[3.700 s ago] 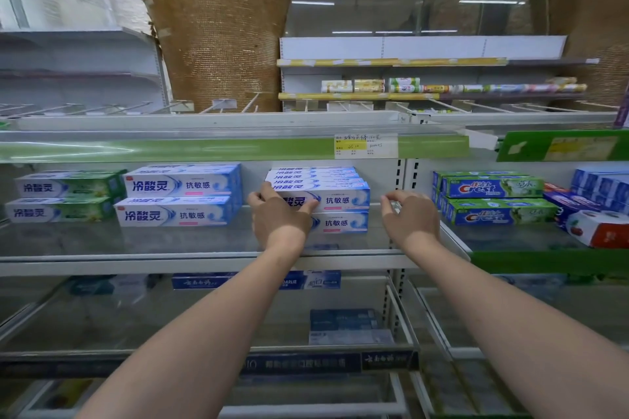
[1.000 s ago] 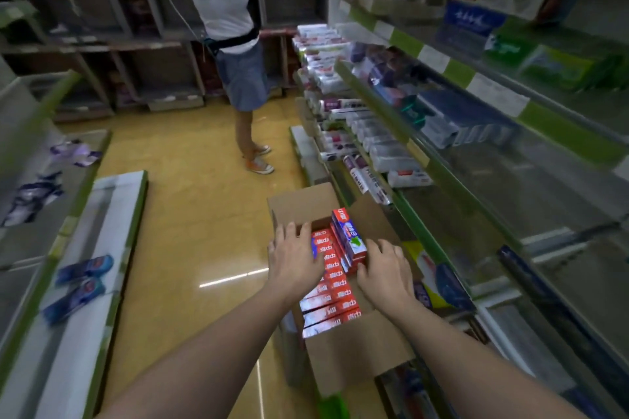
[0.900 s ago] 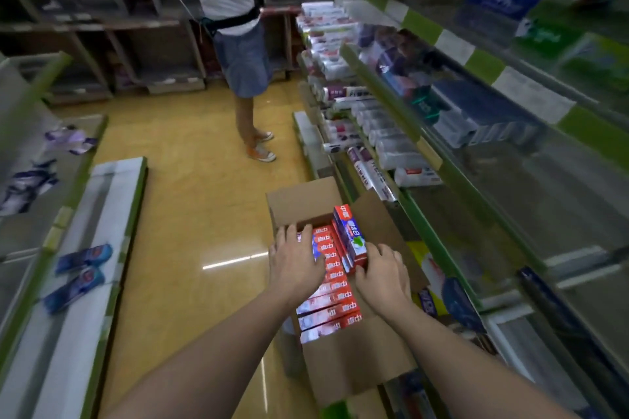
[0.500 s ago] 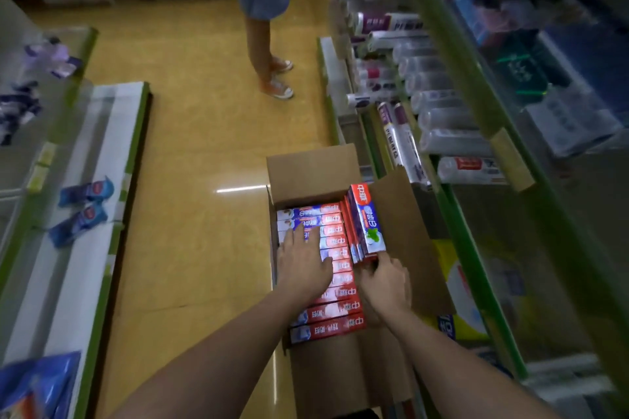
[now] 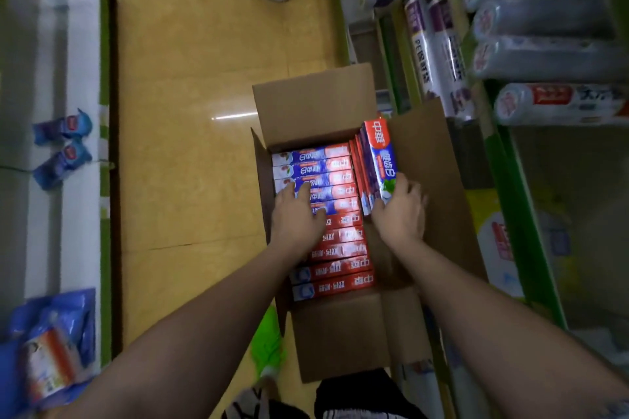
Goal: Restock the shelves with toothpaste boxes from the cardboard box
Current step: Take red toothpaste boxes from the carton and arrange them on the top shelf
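— Hands first: what has changed for you?

— Your view has dropped steeply since half a second ago; the cardboard box now fills the middle. Your left hand has slid forward and lies flat, fingers spread, on the toothpaste boxes stacked inside the carton. Your right hand, at the carton's right wall, now curls round the near end of the upright toothpaste box, thumb on its face. I judge you are about to lift it; nothing has left the carton yet.

— Any writing?

— White characters on red, apparently 中华, on the upright pack and the stacked ones. Beyond the carton, to its right, the shelves hold wrapped rolls; their print is too blurred to read.
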A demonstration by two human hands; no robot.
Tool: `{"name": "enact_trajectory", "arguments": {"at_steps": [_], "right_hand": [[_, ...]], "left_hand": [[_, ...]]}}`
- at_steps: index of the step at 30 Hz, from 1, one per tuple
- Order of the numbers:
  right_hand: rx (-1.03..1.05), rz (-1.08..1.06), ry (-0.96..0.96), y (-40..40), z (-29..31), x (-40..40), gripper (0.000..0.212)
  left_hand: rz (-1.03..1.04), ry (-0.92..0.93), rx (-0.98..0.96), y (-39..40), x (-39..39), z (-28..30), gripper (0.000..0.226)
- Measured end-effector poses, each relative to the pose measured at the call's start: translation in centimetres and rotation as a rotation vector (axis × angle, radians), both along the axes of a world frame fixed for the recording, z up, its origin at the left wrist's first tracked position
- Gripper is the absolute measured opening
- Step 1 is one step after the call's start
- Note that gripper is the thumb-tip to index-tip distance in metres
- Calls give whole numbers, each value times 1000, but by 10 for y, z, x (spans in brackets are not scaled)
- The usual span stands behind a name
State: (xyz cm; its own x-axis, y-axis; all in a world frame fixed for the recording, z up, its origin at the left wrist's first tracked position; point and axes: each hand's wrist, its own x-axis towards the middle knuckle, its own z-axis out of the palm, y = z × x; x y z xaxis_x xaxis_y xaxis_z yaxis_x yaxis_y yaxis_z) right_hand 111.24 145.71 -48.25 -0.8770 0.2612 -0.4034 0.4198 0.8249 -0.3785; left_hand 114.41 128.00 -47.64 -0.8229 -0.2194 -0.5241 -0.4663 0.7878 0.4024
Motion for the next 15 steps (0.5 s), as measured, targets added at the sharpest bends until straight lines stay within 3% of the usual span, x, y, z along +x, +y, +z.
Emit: {"name": "enact_trajectory", "arguments": {"at_steps": [15], "right_hand": [[-50,-104,16,-2,-32,-19,71]], "left_hand": [[78,-14,75,0,-25,-27,65]]}}
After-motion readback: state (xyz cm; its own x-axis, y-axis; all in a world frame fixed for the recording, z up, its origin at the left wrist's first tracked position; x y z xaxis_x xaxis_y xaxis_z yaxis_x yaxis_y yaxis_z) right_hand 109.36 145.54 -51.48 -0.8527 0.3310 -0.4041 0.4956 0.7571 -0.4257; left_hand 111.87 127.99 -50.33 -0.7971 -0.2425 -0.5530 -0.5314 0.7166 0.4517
